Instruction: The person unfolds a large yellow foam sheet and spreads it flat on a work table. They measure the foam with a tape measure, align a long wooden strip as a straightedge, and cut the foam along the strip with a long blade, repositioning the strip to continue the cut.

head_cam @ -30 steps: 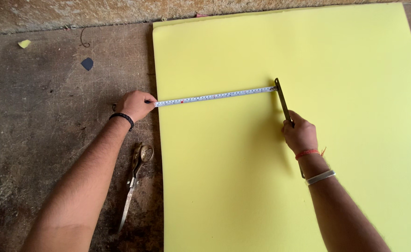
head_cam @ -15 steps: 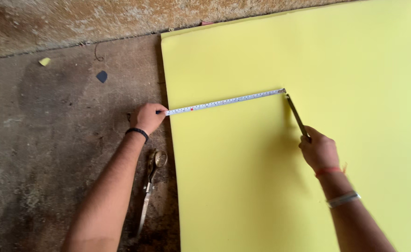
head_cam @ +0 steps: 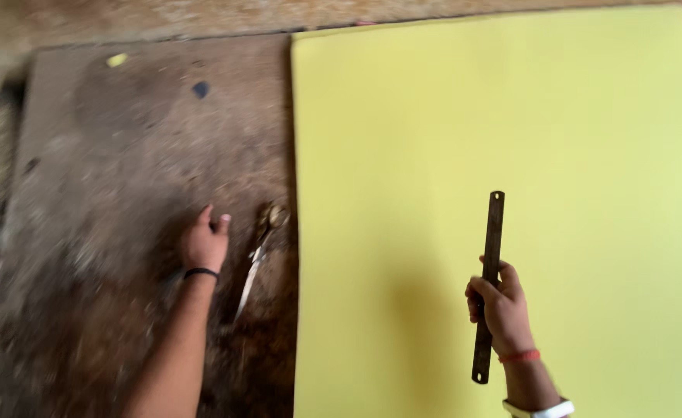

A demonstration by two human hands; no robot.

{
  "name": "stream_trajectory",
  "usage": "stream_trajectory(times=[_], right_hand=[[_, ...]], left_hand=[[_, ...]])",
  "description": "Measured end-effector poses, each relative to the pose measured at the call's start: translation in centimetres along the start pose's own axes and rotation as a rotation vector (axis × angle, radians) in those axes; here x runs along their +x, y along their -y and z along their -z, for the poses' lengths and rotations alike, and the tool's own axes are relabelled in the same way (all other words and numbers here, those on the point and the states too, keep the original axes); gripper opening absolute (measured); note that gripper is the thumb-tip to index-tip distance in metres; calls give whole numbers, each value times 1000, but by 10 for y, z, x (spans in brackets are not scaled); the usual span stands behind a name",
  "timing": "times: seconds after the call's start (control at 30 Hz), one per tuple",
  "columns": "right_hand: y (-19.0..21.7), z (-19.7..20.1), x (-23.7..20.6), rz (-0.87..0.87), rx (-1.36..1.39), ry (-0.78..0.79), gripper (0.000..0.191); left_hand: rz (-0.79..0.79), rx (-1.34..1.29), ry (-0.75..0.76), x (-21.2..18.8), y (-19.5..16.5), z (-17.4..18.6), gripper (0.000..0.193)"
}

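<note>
A person kneels or leans over a worn, stained wooden floor [head_cam: 109, 193], seen from a head-worn camera looking down. A large yellow sheet [head_cam: 511, 116], probably card or foam board, covers the right part of the floor, its left edge running straight down the middle of the view.

A second ago a measuring tape lay stretched across the sheet from its left edge to a dark metal ruler; now the tape is gone from view. The left hand [head_cam: 204, 241], which pinned the tape's end at the sheet's left edge, has come off it and rests on the bare floor just left of a pair of scissors [head_cam: 259, 251], fingers loosely curled and grasping nothing visible. The scissors lie beside the sheet's left edge, apart from the hand. The measuring across the sheet looks finished for now.

The right hand [head_cam: 499, 306] is clenched around the middle of the ruler [head_cam: 488, 286], which it holds nearly upright over the lower middle of the sheet, no longer pressed at the tape's far end.

The picture is motion-blurred, most of all on the left. No pencil mark can be made out on the sheet. Whether the left hand conceals the tape cannot be told. Both forearms are cut off at the bottom edge, and two small scraps [head_cam: 116, 59] lie near the floor's far left corner.
</note>
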State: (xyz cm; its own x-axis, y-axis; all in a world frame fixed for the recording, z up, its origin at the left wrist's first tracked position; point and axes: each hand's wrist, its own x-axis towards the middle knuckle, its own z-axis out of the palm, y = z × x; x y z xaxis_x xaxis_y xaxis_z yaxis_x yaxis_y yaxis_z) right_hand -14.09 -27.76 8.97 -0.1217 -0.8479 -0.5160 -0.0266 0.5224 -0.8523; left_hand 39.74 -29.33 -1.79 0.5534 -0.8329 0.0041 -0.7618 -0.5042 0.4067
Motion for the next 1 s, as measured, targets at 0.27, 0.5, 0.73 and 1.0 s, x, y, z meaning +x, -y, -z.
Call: stream_trajectory(times=[0.27, 0.5, 0.73, 1.0], right_hand=[[-12, -92, -85, -85, 22, 220, 30], [-42, -195, -121, -15, -27, 587, 15], [-49, -270, -156, 39, -351, 625, 15], [-125, -354, -258, 83, -437, 764, 20]], left_hand=[[94, -76, 34, -160, 45, 47, 42], [593, -347, 66, -336, 166, 123, 27], [791, -565, -119, -385, 253, 155, 25], [665, -711, -102, -428, 338, 185, 28]])
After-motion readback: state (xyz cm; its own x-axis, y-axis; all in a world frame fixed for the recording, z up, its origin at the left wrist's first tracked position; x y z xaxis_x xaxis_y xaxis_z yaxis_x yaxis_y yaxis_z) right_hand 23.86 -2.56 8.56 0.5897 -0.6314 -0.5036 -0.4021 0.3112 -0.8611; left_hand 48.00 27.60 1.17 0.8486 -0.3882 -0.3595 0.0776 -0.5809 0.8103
